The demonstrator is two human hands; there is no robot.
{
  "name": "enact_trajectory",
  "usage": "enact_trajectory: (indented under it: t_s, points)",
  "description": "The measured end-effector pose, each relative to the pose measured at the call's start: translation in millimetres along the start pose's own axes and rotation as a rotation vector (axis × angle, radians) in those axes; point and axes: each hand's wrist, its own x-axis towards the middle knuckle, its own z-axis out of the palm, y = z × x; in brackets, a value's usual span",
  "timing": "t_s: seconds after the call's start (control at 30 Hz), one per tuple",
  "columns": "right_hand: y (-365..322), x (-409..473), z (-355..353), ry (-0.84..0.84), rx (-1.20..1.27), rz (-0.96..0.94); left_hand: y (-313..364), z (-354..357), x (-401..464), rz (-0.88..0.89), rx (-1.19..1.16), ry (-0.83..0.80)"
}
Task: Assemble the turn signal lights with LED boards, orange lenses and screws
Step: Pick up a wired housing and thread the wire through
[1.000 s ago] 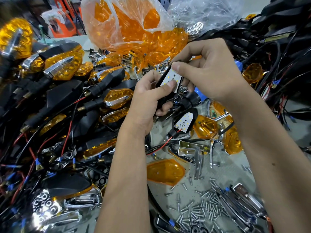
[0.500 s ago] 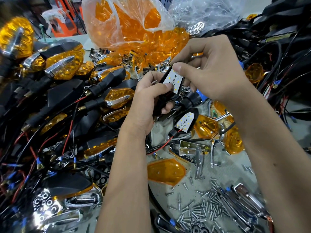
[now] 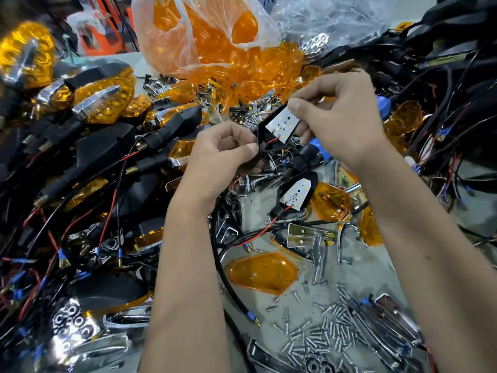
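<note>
My right hand (image 3: 341,117) pinches the LED board (image 3: 282,125) in its black housing (image 3: 265,131); my left hand (image 3: 223,157) pinches the housing's stem below.

Right hand (image 3: 341,117) pinched white LED board (image 3: 282,123) in black housing, left hand (image 3: 217,154) gripped its stem, orange lens (image 3: 263,273) and screws (image 3: 322,335) lay on desk (image 3: 357,267) below

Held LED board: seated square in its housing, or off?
Off. The white LED board sits tilted, its upper end lifted out of the black housing; right hand pinches it, left hand grips the stem end.
</note>
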Motion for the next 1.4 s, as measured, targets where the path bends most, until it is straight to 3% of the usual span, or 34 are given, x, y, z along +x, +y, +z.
enact_trajectory:
  t_s: [0.13, 0.27, 0.43, 0.67, 0.93, 1.4]
  points:
    - [6, -3, -1, -0.025, 0.05, 0.036, 1, -2, -1, -0.057, -0.022, -0.082]
    - [5, -2, -11, -0.182, 0.023, 0.041, 4, -6, -5, -0.127, 0.047, -0.239]
    - [5, -2, -8, -0.283, -0.011, 0.062, 6, 3, -7, -0.192, -0.032, -0.42]
    - [9, -3, 4, -0.291, 0.045, 0.144, 3, 14, -5, -0.211, 0.045, -0.387]
    - [-1, -6, -5, -0.389, 0.067, 0.096, 2, 14, -6, -0.175, 0.07, -0.415]
    - [-3, -8, -7, -0.41, 0.037, 0.048, 2, 12, -8, -0.119, 0.108, -0.464]
